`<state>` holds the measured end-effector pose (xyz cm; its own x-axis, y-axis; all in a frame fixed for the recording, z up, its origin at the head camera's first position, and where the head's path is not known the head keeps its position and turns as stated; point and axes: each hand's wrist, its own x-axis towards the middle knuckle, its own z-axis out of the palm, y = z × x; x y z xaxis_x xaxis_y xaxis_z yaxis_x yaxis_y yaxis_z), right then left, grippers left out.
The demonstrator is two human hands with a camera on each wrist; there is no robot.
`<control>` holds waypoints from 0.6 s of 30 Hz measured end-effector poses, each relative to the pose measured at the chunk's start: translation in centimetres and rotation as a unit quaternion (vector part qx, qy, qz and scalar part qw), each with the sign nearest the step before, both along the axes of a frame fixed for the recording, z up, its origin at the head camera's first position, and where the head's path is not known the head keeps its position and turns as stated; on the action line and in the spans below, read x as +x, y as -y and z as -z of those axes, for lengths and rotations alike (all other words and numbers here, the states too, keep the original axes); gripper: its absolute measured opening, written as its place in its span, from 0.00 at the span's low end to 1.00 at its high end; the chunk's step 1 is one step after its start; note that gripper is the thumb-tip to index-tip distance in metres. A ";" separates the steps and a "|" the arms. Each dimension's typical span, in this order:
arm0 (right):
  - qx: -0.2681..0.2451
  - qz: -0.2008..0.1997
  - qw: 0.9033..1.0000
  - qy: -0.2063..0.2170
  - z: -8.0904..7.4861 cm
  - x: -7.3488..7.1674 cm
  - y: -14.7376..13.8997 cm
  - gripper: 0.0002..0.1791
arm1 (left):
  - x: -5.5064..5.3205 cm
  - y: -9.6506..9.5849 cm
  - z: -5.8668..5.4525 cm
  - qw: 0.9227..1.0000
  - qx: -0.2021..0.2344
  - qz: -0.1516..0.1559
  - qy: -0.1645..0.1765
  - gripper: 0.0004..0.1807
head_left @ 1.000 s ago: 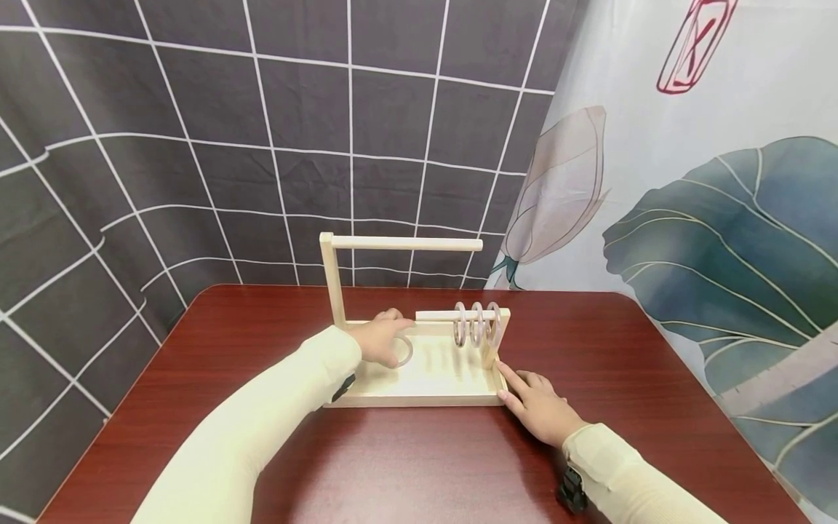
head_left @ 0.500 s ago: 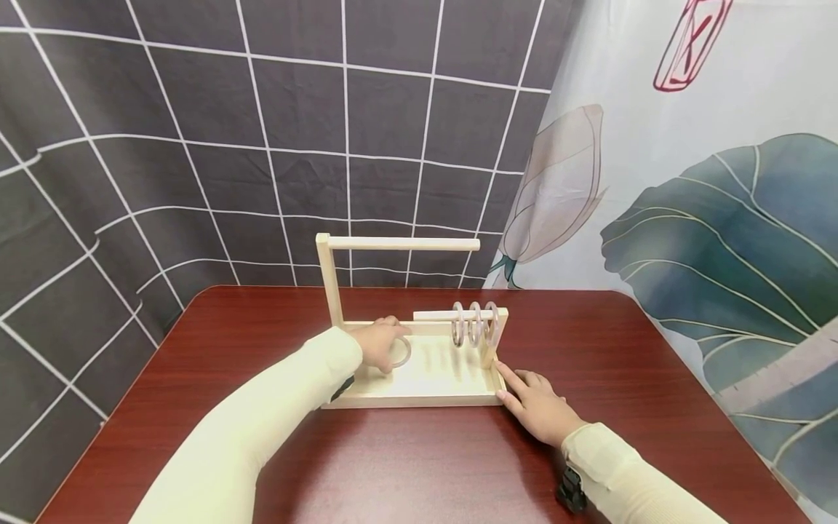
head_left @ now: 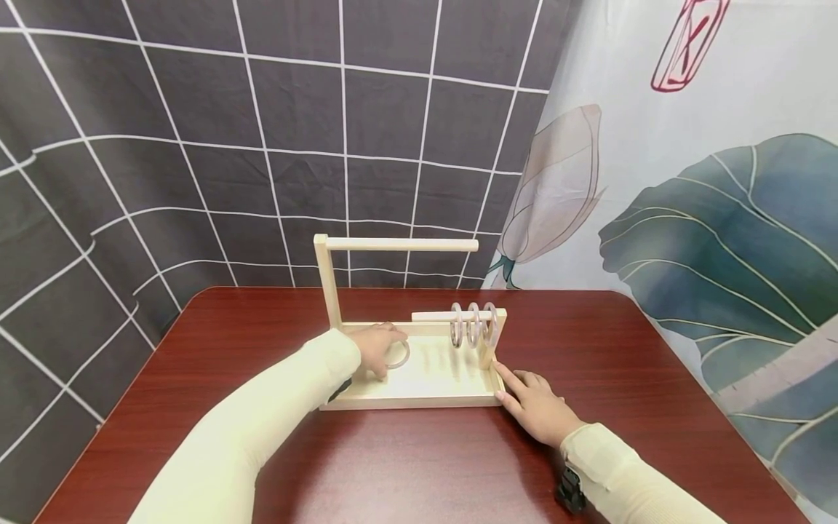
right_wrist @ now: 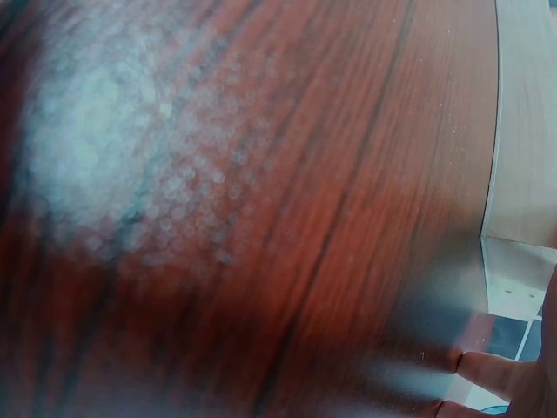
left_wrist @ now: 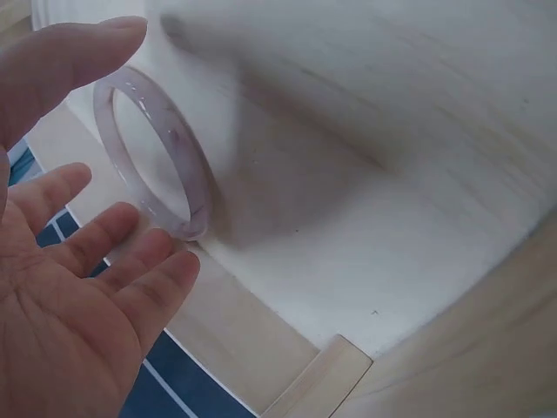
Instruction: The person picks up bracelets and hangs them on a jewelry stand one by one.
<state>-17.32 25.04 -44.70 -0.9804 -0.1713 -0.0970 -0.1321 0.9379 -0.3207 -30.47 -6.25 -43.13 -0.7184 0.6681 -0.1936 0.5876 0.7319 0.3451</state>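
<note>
A pale lilac bangle [head_left: 409,354] stands tilted in the left part of a light wooden rack's tray base [head_left: 412,402]. My left hand [head_left: 375,351] is around its left side, thumb apart from the fingers. In the left wrist view, the fingertips of that hand [left_wrist: 78,296] are right at the edge of the bangle [left_wrist: 180,144], palm turned toward it, with no grip round it. My right hand [head_left: 540,409] rests with extended fingers against the tray's right end. Three similar bangles [head_left: 456,327] hang on the rack's lower rod [head_left: 428,316].
A taller post [head_left: 329,287] at the rack's left carries a bare upper rod [head_left: 402,244] reaching right, above the lower one. The rack stands on a reddish-brown table [head_left: 419,458]. Behind hangs a dark grid-patterned cloth [head_left: 294,182], with a floral cloth [head_left: 655,218] at right.
My left fingers have come down slightly from above the bangle to beside it. The bangle keeps its place in the tray, and my right hand stays at the tray's end.
</note>
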 end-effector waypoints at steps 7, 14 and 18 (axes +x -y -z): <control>-0.003 0.001 1.000 0.001 -0.1 0.0 0.1 0.32 | 0.3 -0.1 -0.2 1.000 0.004 -0.002 0.002 0.43; -0.003 0.004 1.000 0.001 -0.1 0.0 0.1 0.32 | 0.4 -0.1 -0.3 1.000 -0.004 -0.009 0.004 0.44; -0.002 0.005 1.000 0.003 0.0 0.0 0.1 0.32 | 0.1 -0.1 0.3 1.000 -0.018 -0.016 0.002 0.46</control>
